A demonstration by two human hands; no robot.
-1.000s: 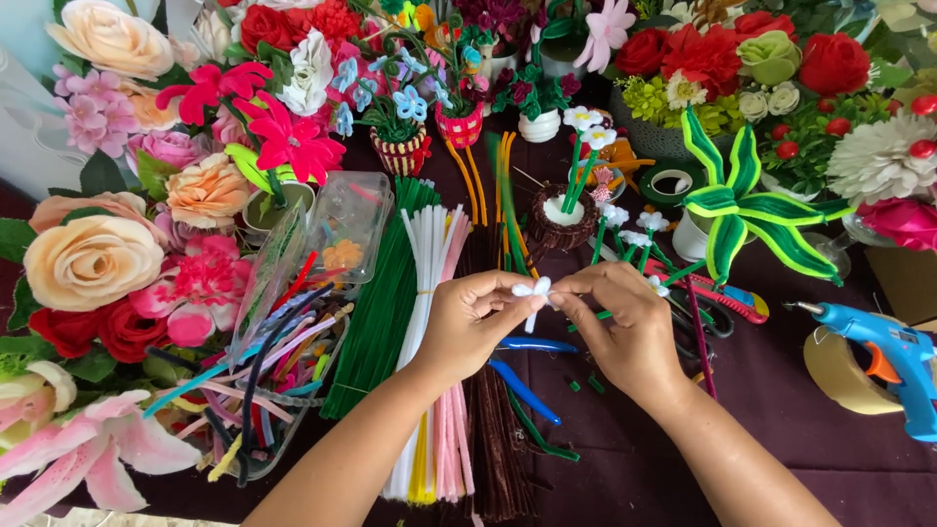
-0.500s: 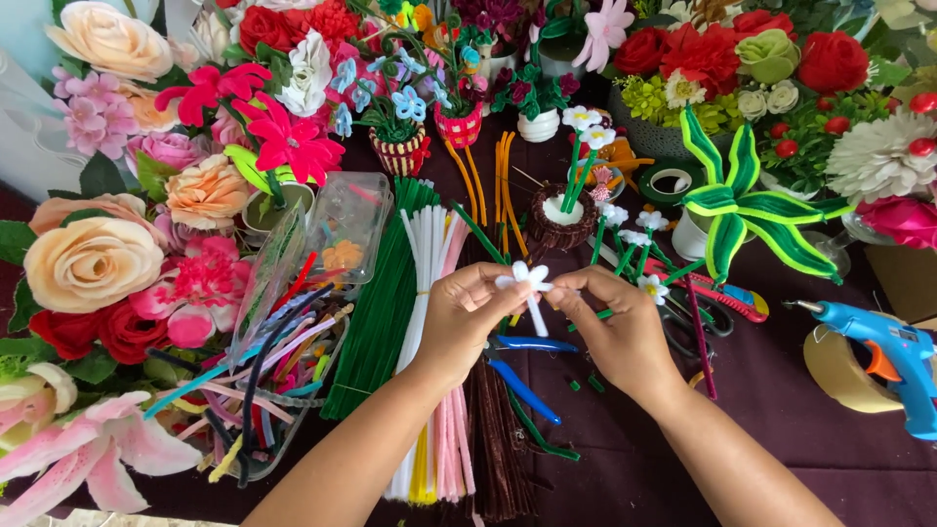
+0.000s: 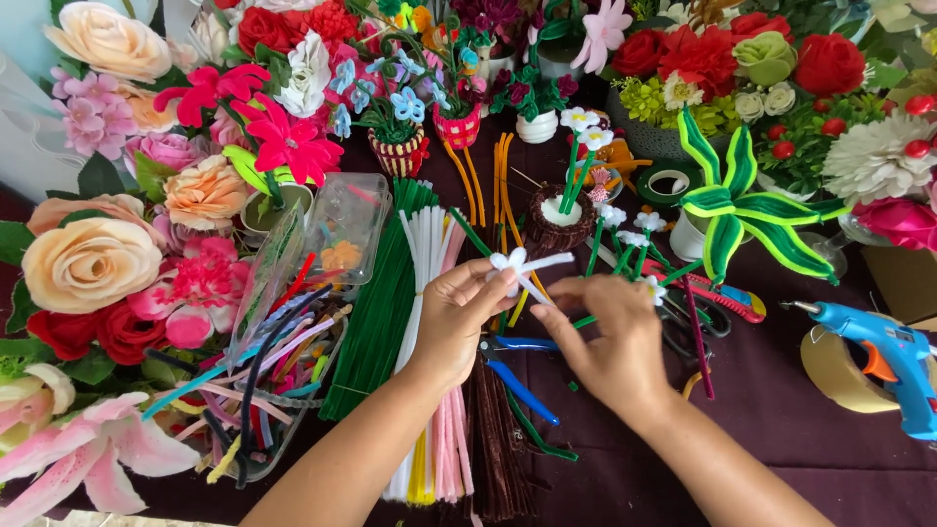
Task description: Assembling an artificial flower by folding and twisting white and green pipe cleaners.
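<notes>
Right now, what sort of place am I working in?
Most likely a home craft table for making pipe-cleaner flowers. Bundles of pipe cleaners lie on the dark cloth, finished flowers crowd the edges, and a blue glue gun sits nearby. The left hand holds a small white flower.

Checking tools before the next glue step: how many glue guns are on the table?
1. A blue glue gun with an orange trigger lies at the right edge of the dark tablecloth, against a roll of tape. Others could be hidden behind the flowers.
</notes>
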